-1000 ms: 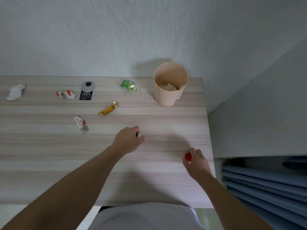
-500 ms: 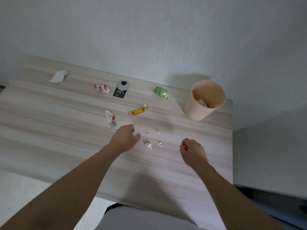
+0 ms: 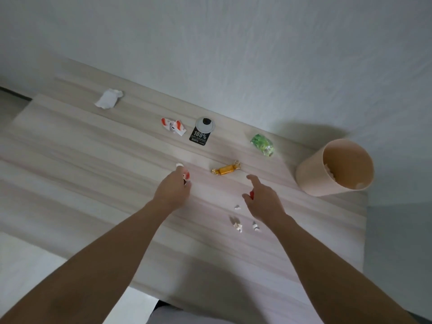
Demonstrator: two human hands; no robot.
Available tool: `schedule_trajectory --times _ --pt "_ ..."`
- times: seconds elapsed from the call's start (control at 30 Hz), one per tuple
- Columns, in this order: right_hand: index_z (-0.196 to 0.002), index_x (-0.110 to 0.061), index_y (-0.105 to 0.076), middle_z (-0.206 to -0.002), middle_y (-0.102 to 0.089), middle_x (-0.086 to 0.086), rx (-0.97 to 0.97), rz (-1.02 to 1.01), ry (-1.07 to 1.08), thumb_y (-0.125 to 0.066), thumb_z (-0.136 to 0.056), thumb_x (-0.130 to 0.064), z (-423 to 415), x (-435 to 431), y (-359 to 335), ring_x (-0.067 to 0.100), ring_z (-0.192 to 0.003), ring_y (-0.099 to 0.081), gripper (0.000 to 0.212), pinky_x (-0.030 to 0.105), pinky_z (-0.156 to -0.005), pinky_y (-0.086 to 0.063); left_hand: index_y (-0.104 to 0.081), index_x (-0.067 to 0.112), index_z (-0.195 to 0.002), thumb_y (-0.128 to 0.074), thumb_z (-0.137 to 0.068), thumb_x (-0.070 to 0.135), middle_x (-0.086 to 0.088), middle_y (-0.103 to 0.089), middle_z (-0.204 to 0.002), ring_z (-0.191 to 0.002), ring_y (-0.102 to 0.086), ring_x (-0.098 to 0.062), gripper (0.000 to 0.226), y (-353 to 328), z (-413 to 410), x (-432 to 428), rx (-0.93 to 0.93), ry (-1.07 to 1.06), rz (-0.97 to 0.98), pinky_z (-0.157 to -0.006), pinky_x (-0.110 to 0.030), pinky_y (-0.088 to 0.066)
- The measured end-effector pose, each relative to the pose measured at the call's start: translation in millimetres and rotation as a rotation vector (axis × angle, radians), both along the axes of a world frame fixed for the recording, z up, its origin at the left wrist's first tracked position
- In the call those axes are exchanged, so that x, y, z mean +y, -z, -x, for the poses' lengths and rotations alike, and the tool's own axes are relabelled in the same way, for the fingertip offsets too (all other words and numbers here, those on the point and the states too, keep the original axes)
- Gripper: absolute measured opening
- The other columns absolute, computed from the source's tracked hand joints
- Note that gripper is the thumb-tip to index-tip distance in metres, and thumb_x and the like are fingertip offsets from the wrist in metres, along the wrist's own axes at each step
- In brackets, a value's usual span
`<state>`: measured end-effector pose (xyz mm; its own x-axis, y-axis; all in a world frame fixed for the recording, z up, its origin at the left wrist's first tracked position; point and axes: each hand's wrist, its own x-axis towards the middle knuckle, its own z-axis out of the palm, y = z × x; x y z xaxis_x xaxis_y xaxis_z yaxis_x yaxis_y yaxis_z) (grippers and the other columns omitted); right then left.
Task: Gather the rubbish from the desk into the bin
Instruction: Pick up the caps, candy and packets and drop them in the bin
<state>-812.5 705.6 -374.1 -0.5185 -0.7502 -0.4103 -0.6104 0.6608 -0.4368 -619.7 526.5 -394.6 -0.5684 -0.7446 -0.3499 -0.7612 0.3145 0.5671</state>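
The head view looks down on a pale wooden desk (image 3: pixel 93 164) set against a white wall (image 3: pixel 233 43). The left hand (image 3: pixel 171 191) reaches over the middle of the desk with its fingers curled around a small red and white wrapper (image 3: pixel 186 176), which pokes out past the knuckles. The right hand (image 3: pixel 263 202) hovers a little to the right, its forefinger stretched forward and the other fingers loosely bent; a small red thing (image 3: pixel 251 194) sits pinched against the palm by the thumb.

A beige bin (image 3: pixel 311 176) stands near the far right corner of the desk, tilted in this view, with some white paper inside it. Ahead of the two hands, between them, lies a sweet in a gold wrapper (image 3: pixel 226 169). Further back, nearer the wall, a crumpled green wrapper (image 3: pixel 263 143) lies to the left of the bin. Left of that is a black tag (image 3: pixel 201 134) printed with "100%", and just beside it another red and white wrapper (image 3: pixel 174 126). A white crumpled tissue (image 3: pixel 108 101) rests well apart at the far left.

Several small white scraps (image 3: pixel 238 226) lie scattered on the desk close under the right wrist.
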Motion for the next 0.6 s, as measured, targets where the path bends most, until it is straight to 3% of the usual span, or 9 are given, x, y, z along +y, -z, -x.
schedule_trajectory --times 0.13,0.37,0.47,0.6 --pt "-0.144 -0.03 -0.028 -0.073 -0.057 -0.004 0.017 -0.018 -0.056 -0.058 -0.093 -0.027 7.4 -36.4 6.9 0.022 -0.078 -0.059 0.059 0.037 -0.074 -0.051 -0.043 0.019 -0.113 -0.054 -0.089 0.024 -0.002 -0.063 -0.084 -0.081 -0.059 -0.026 0.027 9.0 6.1 -15.9 -0.078 -0.024 -0.069 -0.072 -0.037 -0.049" --pt "-0.143 -0.029 -0.033 -0.107 -0.067 0.006 0.063 -0.04 -0.118 -0.062 -0.091 -0.026 13.3 -81.7 25.8 0.028 -0.099 -0.063 0.059 0.041 -0.087 -0.051 -0.038 0.025 -0.102 -0.056 -0.081 0.04 0.001 -0.064 -0.075 -0.073 -0.061 -0.022 0.031 31.5 13.6 -27.7 -0.043 -0.174 -0.096 -0.068 -0.035 -0.051" --pt "-0.134 -0.028 -0.045 -0.115 -0.066 0.007 0.05 -0.049 -0.147 -0.061 -0.092 -0.026 12.2 -92.7 35.9 0.031 -0.102 -0.063 0.046 0.041 -0.088 -0.05 -0.039 0.024 -0.098 -0.062 -0.077 0.04 0.003 -0.061 -0.073 -0.071 -0.06 -0.019 0.035 35.2 14.6 -30.4 -0.053 -0.154 -0.097 -0.067 -0.034 -0.049" --pt "-0.103 -0.026 -0.055 -0.095 -0.065 0.003 0.062 -0.044 -0.171 -0.059 -0.092 -0.031 7.9 -96.7 46.8 0.027 -0.083 -0.064 0.013 0.041 -0.076 -0.054 -0.045 0.023 -0.082 -0.059 -0.076 0.04 0.001 -0.063 -0.073 -0.071 -0.061 -0.02 0.022 42.6 12.9 -35.1 -0.085 -0.136 -0.116 -0.067 -0.037 -0.05"
